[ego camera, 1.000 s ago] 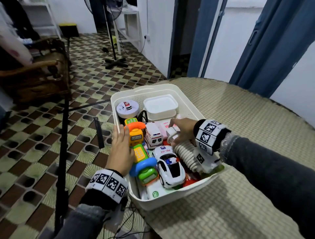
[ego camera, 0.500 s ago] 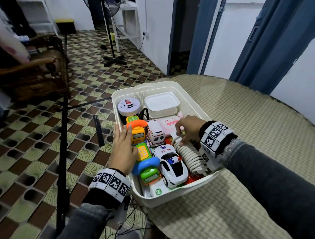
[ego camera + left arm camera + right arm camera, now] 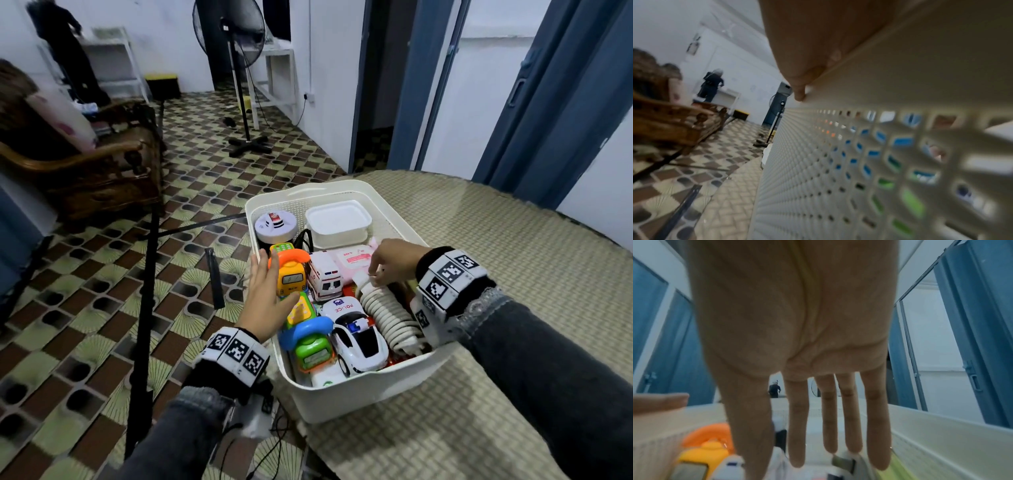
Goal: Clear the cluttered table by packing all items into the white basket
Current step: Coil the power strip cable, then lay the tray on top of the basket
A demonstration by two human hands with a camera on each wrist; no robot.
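Observation:
The white basket (image 3: 346,187) stands at the table's left edge, packed with toys: a police car (image 3: 356,330), an ambulance (image 3: 325,278), a yellow toy phone with an orange handset (image 3: 290,272), a green one with a blue handset (image 3: 310,341). A pink wipes pack (image 3: 354,257), a white lidded box (image 3: 337,221) and a round white disc (image 3: 275,222) also lie inside. My left hand (image 3: 265,287) lies flat along the left rim (image 3: 859,84), fingers straight. My right hand (image 3: 383,263) reaches down inside, its straight fingers (image 3: 830,426) touching the top end of the coiled white cable (image 3: 390,318).
The table's woven mat (image 3: 513,308) spreads right of and behind the basket. A black tripod pole (image 3: 145,291) stands just left of the table. Black cables (image 3: 270,442) hang below the edge. A wooden armchair (image 3: 85,171), a standing fan (image 3: 239,85) and a distant person (image 3: 65,44) are on the floor side.
My right hand has let go of the cable's plug end and its fingers have straightened on top of the coil. The left hand has stayed on the rim.

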